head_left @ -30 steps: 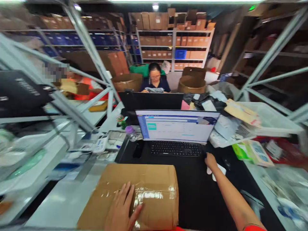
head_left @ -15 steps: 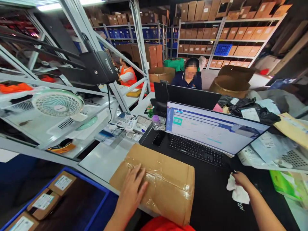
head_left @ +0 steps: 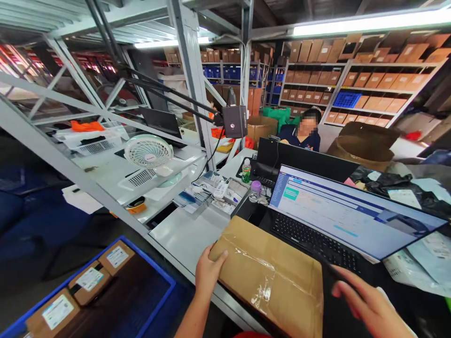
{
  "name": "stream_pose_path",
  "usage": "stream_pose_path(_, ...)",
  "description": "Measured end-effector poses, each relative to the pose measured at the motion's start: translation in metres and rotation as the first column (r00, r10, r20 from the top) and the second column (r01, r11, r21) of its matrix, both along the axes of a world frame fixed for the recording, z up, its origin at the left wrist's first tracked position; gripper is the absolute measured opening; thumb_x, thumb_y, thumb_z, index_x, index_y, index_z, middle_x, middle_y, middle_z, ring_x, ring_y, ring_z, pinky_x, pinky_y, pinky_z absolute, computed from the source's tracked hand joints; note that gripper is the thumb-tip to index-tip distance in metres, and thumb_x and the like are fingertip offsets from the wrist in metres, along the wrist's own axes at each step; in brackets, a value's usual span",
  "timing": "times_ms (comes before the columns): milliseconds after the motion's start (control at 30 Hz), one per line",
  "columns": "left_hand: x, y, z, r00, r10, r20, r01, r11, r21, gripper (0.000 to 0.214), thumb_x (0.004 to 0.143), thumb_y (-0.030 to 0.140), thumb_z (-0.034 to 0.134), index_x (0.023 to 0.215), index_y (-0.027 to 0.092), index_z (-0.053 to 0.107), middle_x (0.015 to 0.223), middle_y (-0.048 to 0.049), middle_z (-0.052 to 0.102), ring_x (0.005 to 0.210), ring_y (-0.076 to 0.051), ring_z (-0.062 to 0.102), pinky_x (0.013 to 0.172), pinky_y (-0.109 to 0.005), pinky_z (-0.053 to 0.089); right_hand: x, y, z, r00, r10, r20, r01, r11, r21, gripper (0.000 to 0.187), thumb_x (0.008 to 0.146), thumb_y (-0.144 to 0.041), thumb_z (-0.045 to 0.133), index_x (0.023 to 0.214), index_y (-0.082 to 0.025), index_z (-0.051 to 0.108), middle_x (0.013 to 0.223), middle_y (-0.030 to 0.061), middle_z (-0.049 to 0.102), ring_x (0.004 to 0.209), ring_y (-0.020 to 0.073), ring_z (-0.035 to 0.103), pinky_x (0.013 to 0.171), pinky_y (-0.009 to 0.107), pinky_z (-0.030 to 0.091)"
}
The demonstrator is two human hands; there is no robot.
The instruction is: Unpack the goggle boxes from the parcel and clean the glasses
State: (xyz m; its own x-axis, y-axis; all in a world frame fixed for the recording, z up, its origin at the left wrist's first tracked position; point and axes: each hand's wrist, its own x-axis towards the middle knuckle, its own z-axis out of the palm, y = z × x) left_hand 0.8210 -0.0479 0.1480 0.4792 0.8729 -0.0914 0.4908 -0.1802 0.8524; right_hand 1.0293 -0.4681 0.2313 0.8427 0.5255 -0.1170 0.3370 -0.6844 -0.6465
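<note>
At carton (head_left: 278,270) edge, left hand (head_left: 208,272), earlier flat atop, now clasps, thumb spread; right hand (head_left: 369,303) closed on dark object (head_left: 344,278).

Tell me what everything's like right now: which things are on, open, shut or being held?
Cardboard box: taped shut, held at its edge by the left hand
Computer monitor: on, showing a page
Purple-lidded bottle: lid on
Green-labelled bottle: capped
Fluorescent tube light: lit
Blue crate: open at the top
Fan: can't tell if it's spinning
</note>
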Motion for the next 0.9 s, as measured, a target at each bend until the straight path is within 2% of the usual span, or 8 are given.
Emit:
stream_pose_path(67,-0.003,-0.002,-0.001,1.000,0.024,0.018,-0.023,1.000,-0.020,0.064,0.072,0.056,0.066,0.120,0.014,0.064,0.113,-0.0142,0.074,0.103,-0.032,0.071,0.090,-0.043,0.056,-0.018,0.078,0.027,0.971,0.239,-0.010,-0.239,0.971,0.012,0.057,0.095,-0.056,0.039,0.134,-0.024,0.065,0.116,0.0125,0.076,0.082,0.0266,0.074,0.074,0.037,0.063)
stream_pose_path(133,-0.006,-0.004,-0.001,0.998,0.061,0.018,-0.061,0.998,-0.024,0.067,0.073,0.054,0.066,0.126,0.014,0.061,0.123,-0.0164,0.070,0.112,-0.035,0.067,0.097,-0.047,0.053,-0.036,0.151,0.047,0.892,0.451,0.018,-0.450,0.892,-0.034,0.047,0.098,-0.039,0.042,0.137,-0.022,0.063,0.135,0.0105,0.067,0.122,0.0291,0.064,0.104,0.041,0.051)
stream_pose_path(233,-0.009,-0.009,0.001,0.995,0.096,0.022,-0.095,0.995,-0.018,0.069,0.076,0.053,0.065,0.133,0.015,0.053,0.135,-0.0175,0.063,0.124,-0.035,0.061,0.104,-0.048,0.048,-0.057,0.236,0.059,0.806,0.590,0.051,-0.567,0.793,-0.220,0.047,0.097,-0.021,0.043,0.142,-0.023,0.059,0.133,0.0093,0.068,0.118,0.0258,0.067,0.101,0.035,0.052)
stream_pose_path(333,-0.011,-0.013,0.001,0.993,0.109,0.037,-0.108,0.994,-0.016,0.071,0.078,0.049,0.065,0.137,0.017,0.045,0.140,-0.0180,0.059,0.128,-0.034,0.058,0.105,-0.047,0.048,-0.067,0.283,0.059,0.764,0.640,0.084,-0.595,0.748,-0.294,0.046,0.096,-0.018,0.046,0.139,-0.025,0.061,0.125,0.0096,0.072,0.110,0.0267,0.071,0.097,0.034,0.053)
stream_pose_path(433,-0.012,-0.015,0.000,0.991,0.120,0.052,-0.120,0.993,-0.005,0.071,0.080,0.047,0.066,0.139,0.018,0.040,0.143,-0.0186,0.056,0.130,-0.034,0.056,0.106,-0.047,0.047,-0.070,0.304,0.059,0.733,0.674,0.097,-0.607,0.711,-0.355,0.042,0.095,-0.019,0.048,0.132,-0.025,0.067,0.125,0.0092,0.073,0.108,0.0270,0.072,0.091,0.032,0.054)
stream_pose_path(600,-0.013,-0.015,0.000,0.990,0.124,0.059,-0.127,0.991,0.044,0.070,0.083,0.045,0.066,0.140,0.017,0.038,0.143,-0.0209,0.052,0.130,-0.035,0.057,0.107,-0.049,0.048,-0.079,0.309,0.075,0.696,0.713,0.083,-0.593,0.636,-0.494,0.038,0.096,-0.017,0.045,0.125,-0.020,0.070,0.103,0.0122,0.079,0.090,0.0263,0.076,0.074,0.028,0.055)
stream_pose_path(767,-0.014,-0.018,0.004,0.996,0.083,0.028,-0.086,0.979,0.186,0.070,0.090,0.045,0.061,0.144,0.013,0.031,0.142,-0.0260,0.049,0.121,-0.035,0.062,0.102,-0.054,0.051,-0.087,0.294,0.089,0.706,0.706,0.049,-0.554,0.595,-0.583,0.035,0.092,-0.009,0.044,0.106,-0.016,0.076,0.095,0.0143,0.079,0.087,0.0293,0.076,0.069,0.030,0.054)
stream_pose_path(900,-0.014,-0.013,0.008,0.996,-0.086,-0.019,0.086,0.905,0.416,0.063,0.095,0.044,0.054,0.145,0.009,0.036,0.153,-0.0288,0.035,0.140,-0.041,0.042,0.112,-0.063,0.039,-0.084,0.269,0.086,0.740,0.671,0.043,-0.524,0.616,-0.588,0.036,0.095,-0.011,0.044,0.113,-0.018,0.074,0.099,0.0141,0.079,0.088,0.0297,0.076,0.071,0.032,0.055)
